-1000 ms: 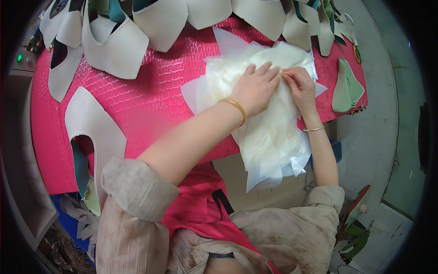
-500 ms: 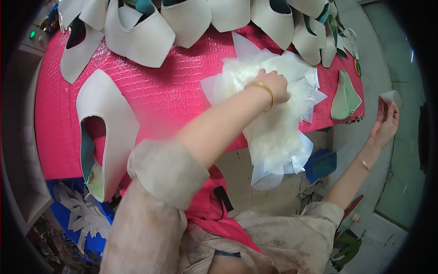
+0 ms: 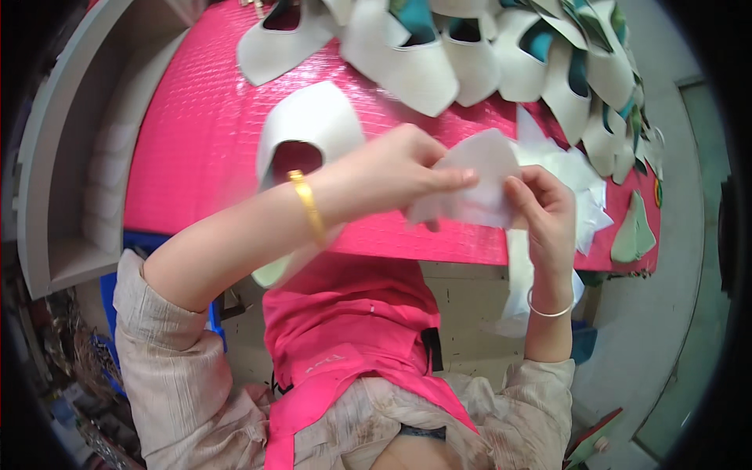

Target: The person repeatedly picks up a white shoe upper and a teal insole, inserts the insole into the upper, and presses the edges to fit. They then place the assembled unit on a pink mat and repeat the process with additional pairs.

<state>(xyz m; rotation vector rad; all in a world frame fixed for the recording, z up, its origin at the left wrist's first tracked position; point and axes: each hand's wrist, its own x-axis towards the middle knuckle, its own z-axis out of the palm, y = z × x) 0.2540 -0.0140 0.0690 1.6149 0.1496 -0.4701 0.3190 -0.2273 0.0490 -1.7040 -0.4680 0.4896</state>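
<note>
A thin, translucent white sheet piece [image 3: 489, 160] with a curved edge is stretched between my two hands above the pink work surface. My left hand [image 3: 411, 168], gold bangle at the wrist, pinches its left side with the thumb on top. At its right side, my right hand [image 3: 544, 200] grips it between thumb and bent fingers. Behind my left forearm lies a white shoe upper [image 3: 309, 117] with a dark opening, partly hidden by the arm. Just beyond my right hand is a loose pile of similar white pieces [image 3: 583, 180], some hanging over the front edge.
Several white shoe uppers [image 3: 423, 74] with teal lining crowd the far side of the pink table covering [image 3: 196, 164]. A pale green folded piece [image 3: 634, 231] lies at the right corner. On the left stands a grey shelf unit [image 3: 70, 117], with a blue bin [image 3: 110, 305] below.
My left hand has come away from the pile, and my right hand has swung inward from the far right with a white piece. Both hands now meet on the sheet. The view has shifted left.
</note>
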